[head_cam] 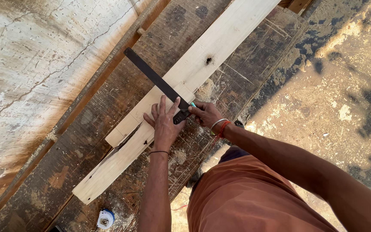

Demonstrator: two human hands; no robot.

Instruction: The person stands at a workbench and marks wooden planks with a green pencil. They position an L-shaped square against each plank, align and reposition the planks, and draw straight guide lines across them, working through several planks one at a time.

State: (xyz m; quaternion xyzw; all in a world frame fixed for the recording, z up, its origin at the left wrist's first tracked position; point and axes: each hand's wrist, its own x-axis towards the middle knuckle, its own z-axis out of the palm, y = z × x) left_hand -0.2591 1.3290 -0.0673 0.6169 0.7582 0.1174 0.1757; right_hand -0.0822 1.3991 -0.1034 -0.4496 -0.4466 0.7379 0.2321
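Flat and spread, the left hand (165, 124) presses down on the pale plank (181, 92) and on the thick end of a dark metal square (157, 83), its grip wide with fingers fanned rather than curled round anything. Beside it the right hand (205, 114) is pinched narrow on a small pencil (192, 105) (only a blue-green tip shows past the fingers), the point resting at the plank's edge just where the square's stock sits.

That square's thin blade runs away from both hands, up and to the left, crossing the plank's width and reaching over the far edge onto the worktop (86, 141). The plank's long axis goes the other way: it lies diagonally, from the near left corner of the worktop up toward the far right, so blade and plank cross nearly at right angles. Both hands meet at the near edge of the plank, roughly midway along it; the left hand is on the wood, the right hand just off its edge.

A dark knot marks the plank farther up, and a split shows in its near end. Sawdust lies scattered on the scarred worktop. A small white and blue tape measure (105, 218) sits near the worktop's near edge, well apart from both hands. Bangles ring the right wrist, a thin band the left.
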